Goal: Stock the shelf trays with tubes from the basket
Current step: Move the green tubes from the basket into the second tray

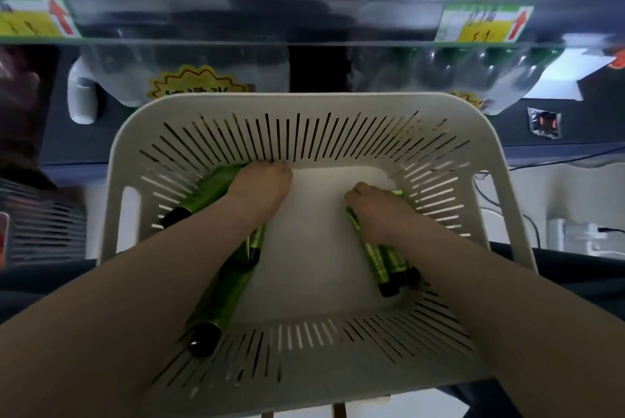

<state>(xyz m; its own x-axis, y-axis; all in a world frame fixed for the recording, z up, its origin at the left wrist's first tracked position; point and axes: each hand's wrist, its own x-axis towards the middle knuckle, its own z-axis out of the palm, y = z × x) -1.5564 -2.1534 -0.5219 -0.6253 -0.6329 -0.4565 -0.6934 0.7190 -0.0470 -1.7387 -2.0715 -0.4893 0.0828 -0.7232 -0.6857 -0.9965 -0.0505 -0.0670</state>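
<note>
A white slotted basket (304,110) fills the middle of the view, below the shelf. Several green tubes with black caps lie inside it. My left hand (260,187) reaches to the far left corner and its fingers curl round a green tube (206,191) lying diagonally there. Another green tube (220,299) lies under my left forearm, its cap toward the near wall. My right hand (375,211) is curled over a small bunch of green tubes (385,262) on the right side of the basket floor. Both palms face down, so the fingertips are hidden.
Clear plastic shelf trays (236,12) run across the top, with yellow and green price labels (483,23) at left and right. Packs of bottles (473,69) hang or stand below the shelf edge. A cable and a white box sit at the right.
</note>
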